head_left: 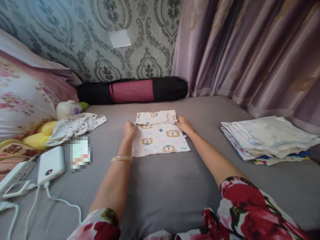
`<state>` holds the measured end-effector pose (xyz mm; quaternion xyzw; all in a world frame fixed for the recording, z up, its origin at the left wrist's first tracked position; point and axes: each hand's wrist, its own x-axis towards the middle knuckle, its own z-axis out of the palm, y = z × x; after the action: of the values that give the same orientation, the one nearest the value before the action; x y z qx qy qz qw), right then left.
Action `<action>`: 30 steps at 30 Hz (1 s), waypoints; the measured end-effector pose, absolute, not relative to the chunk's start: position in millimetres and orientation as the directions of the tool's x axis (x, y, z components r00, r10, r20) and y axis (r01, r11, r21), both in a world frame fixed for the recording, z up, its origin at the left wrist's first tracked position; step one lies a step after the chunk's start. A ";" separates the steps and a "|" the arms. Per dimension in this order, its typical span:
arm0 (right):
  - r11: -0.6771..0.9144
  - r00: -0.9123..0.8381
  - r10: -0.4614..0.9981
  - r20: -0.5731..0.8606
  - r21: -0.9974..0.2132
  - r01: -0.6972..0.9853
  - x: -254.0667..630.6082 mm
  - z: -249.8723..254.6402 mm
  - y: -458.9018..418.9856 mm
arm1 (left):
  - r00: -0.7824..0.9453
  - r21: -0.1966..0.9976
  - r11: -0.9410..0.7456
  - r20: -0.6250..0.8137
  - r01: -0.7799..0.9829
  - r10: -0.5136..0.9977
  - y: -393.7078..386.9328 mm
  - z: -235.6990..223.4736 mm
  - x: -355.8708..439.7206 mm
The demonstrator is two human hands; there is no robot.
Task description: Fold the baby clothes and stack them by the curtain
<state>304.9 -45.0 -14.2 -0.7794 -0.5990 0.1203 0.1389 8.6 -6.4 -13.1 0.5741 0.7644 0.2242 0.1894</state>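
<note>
A white cloth garment (160, 138) printed with tan lion-like faces and small green plants lies on the grey bed sheet (160, 186). Its far part is folded over toward me as a band across the top. My left hand (130, 130) is closed on the left end of that fold, with a pale bangle on the wrist. On the opposite side, my right hand (183, 124) pinches the fold's right end. Both sets of fingertips are partly hidden by the cloth and knuckles.
At the right sits a stack of folded cloths (270, 138). A crumpled spotted cloth (77, 126), plush toys (68, 110), a white power bank (51, 165) with cables and a power strip (20, 173) lie left. A black-and-pink roll bag (132, 90) lies along the wall.
</note>
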 end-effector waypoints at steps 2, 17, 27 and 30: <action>-0.240 0.252 0.968 -0.009 -0.341 0.909 303.8 -14.0 -50.3 | -0.251 0.533 0.211 0.003 0.820 0.968 -9.8 -16.2 6.8; -0.017 0.053 0.989 0.138 -0.246 0.969 294.1 0.6 -38.4 | 0.006 0.378 -0.039 0.087 0.925 0.996 21.2 -12.8 -4.9; 0.145 -0.141 0.989 0.033 -0.194 0.970 240.2 -16.0 5.8 | 0.304 0.142 -0.336 0.209 0.931 0.929 32.5 -38.2 65.5; 0.132 -0.134 0.991 0.000 -0.194 0.972 236.8 -19.4 7.8 | 0.290 0.138 -0.310 0.151 0.941 0.945 30.9 -39.2 66.8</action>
<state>236.8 7.8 -19.4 -0.6548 -0.7495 0.0731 0.0641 66.8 30.9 -39.2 0.8030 0.5871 0.1020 0.0111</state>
